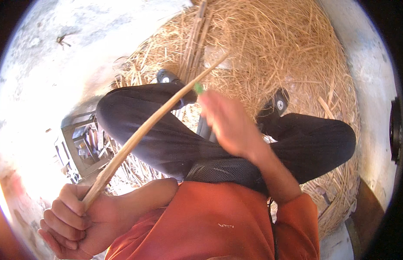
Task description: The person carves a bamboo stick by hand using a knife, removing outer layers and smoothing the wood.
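Observation:
My left hand point(86, 221), low at the left, is closed around the thick end of a long, pale, bare wooden stick point(143, 130). The stick slants up and away to the right, narrowing to a thin tip over the straw. Near its upper part, my right hand point(231, 123) is closed and a little smeared by motion. A small green piece point(198, 88) shows at the fingers of that hand, close beside the stick. What else those fingers hold is hidden.
Loose straw point(270, 39) covers the floor ahead and to the right. Long split stalks point(195, 41) lie at the far middle. Left of my crossed legs point(166, 145) stands a wooden box point(73, 149) with odds and ends. Pale walls point(370, 86) rise at both sides.

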Motion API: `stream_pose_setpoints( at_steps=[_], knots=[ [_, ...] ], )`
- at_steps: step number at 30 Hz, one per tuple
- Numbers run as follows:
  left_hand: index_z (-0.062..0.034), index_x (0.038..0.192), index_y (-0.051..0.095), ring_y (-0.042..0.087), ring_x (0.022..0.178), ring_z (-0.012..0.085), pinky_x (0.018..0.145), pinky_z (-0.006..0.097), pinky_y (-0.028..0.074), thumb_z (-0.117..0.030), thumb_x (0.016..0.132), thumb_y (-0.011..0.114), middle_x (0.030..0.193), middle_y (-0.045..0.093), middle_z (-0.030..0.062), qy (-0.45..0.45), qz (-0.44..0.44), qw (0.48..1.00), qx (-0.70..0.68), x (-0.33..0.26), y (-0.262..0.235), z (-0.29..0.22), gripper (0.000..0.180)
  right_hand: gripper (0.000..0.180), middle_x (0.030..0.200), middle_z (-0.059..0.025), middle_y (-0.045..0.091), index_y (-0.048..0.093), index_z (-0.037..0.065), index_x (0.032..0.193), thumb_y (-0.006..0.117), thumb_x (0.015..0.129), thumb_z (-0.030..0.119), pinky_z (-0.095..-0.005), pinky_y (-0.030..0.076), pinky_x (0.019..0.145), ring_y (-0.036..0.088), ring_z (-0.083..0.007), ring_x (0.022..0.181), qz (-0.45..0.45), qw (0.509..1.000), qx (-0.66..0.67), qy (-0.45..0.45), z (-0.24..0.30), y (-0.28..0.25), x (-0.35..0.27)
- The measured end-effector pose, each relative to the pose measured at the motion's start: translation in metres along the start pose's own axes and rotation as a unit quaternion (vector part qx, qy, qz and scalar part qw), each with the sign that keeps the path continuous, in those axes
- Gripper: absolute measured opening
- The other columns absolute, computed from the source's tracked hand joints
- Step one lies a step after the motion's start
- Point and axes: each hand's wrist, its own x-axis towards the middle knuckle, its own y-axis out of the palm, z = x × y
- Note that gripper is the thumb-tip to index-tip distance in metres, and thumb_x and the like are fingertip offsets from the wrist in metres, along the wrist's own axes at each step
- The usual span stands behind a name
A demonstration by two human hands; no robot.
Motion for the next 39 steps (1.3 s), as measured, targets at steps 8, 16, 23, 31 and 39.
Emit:
stream_pose_setpoints(
  at_steps=[8, 16, 23, 31, 39],
  knots=[
    [-0.0034, 0.069, 0.057, 0.045, 0.054, 0.0085, 0.055, 0.024, 0.041, -0.009, 0.079, 0.053, 0.059, 0.047, -0.0003, 0.072, -0.086, 0.986, 0.123, -0.011, 0.025, -0.009, 0.012, 0.031, 0.05, -0.0187, 0.051, 0.048, 0.003, 0.079, 0.055, 0.092, 0.031, -0.047, 0.042, 0.042, 0.055, -0.0388, 0.046, 0.0, 0.998, 0.024, -0.057, 0.048, 0.045, -0.045],
    [-0.0065, 0.064, 0.048, 0.041, 0.052, 0.0081, 0.051, 0.023, 0.036, -0.007, 0.079, 0.05, 0.059, 0.044, -0.0001, -0.068, 0.135, 0.984, -0.097, -0.007, -0.01, -0.003, 0.015, 0.035, 0.047, -0.0163, 0.051, 0.048, 0.004, 0.075, 0.056, 0.09, 0.034, -0.0464, 0.043, 0.04, 0.055, -0.0367, 0.043, -0.04, 0.986, -0.132, -0.09, 0.029, 0.037, -0.039],
    [-0.0116, 0.058, 0.037, 0.028, 0.043, 0.0078, 0.043, 0.024, 0.025, -0.009, 0.084, 0.045, 0.051, 0.035, -0.0015, -0.013, 0.05, 0.997, -0.05, -0.012, 0.004, 0.003, 0.027, 0.027, 0.048, -0.0147, 0.049, 0.051, 0.004, 0.08, 0.056, 0.09, 0.028, -0.0427, 0.041, 0.04, 0.053, -0.0342, 0.043, -0.093, 0.964, -0.218, -0.118, 0.018, 0.044, -0.041],
    [-0.0167, 0.052, 0.026, 0.016, 0.034, 0.0075, 0.036, 0.025, 0.015, -0.012, 0.088, 0.039, 0.042, 0.025, -0.003, 0.003, -0.089, 0.996, -0.002, -0.012, 0.016, 0.013, 0.039, 0.034, 0.061, -0.0189, 0.058, 0.059, 0.001, 0.088, 0.044, 0.095, 0.031, -0.0461, 0.046, 0.052, 0.059, -0.0396, 0.058, -0.136, 0.932, -0.335, -0.019, -0.065, 0.016, -0.034],
    [-0.0161, 0.054, 0.027, 0.018, 0.032, 0.0071, 0.033, 0.024, 0.017, -0.014, 0.088, 0.04, 0.041, 0.027, -0.0034, 0.008, 0.006, 0.999, -0.044, -0.013, 0.0, 0.021, 0.036, 0.045, 0.063, -0.025, 0.049, 0.055, -0.004, 0.081, 0.041, 0.096, 0.035, -0.0438, 0.041, 0.059, 0.056, -0.0428, 0.064, -0.151, 0.974, -0.169, 0.019, -0.026, -0.02, -0.043]
  ],
)
